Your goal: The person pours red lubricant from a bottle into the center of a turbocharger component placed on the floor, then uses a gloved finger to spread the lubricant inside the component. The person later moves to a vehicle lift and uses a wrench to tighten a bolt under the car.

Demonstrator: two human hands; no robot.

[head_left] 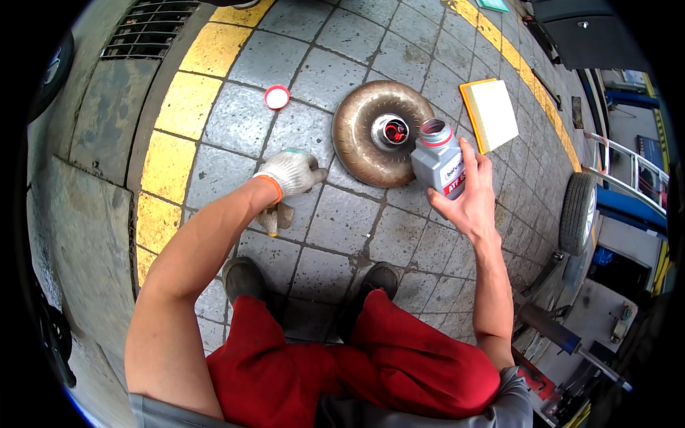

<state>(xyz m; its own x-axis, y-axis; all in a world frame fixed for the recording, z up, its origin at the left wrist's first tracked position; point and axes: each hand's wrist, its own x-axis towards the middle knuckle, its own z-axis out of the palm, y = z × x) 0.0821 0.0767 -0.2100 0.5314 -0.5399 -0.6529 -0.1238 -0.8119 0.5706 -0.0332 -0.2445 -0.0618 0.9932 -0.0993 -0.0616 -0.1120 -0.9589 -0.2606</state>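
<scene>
Fingers of the bare right hand are wrapped around a grey plastic bottle, its uncapped mouth upward, just beside the right edge of a round, brownish metal housing in my remote view. I see red inside the housing's central hub. The left hand, in a white knit glove, has its fingers loosely curled; I cannot tell whether they grip anything. Another glove shows beneath that wrist. Farther out on the grey tiled floor, a red cap lies upper left, and a pale, orange-edged filter right of the housing.
</scene>
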